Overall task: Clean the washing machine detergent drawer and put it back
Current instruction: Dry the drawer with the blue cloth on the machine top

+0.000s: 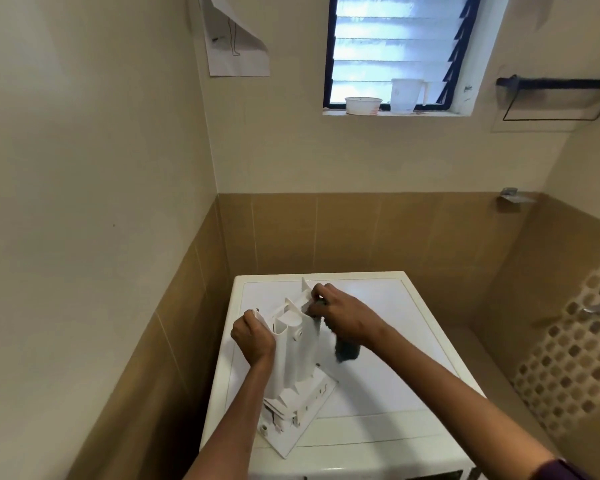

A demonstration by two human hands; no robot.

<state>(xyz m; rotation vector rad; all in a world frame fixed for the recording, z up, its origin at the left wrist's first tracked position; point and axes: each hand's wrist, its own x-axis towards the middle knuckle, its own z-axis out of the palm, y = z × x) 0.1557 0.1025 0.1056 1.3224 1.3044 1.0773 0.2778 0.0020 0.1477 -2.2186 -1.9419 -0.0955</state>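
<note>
The drawer (pixel 297 355) stood on end on the washing machine (pixel 378 296), towards its left front edge. The left grip (pixel 252 336) curled round the drawer's upper left rim. The right grip (pixel 340 315) clutched a blurred dark cloth (pixel 347 351) against the upper right rim. Tiled walls closed in at left and behind, and bare lid lay to the right. A bowl (pixel 363 105) and a jug (pixel 404 95) sat on the windowsill above.

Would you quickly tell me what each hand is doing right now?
Left hand: closed, gripping the left edge of the upright detergent drawer.
Right hand: closed, holding a dark cleaning item, too blurred to identify, at the drawer's top.
</note>
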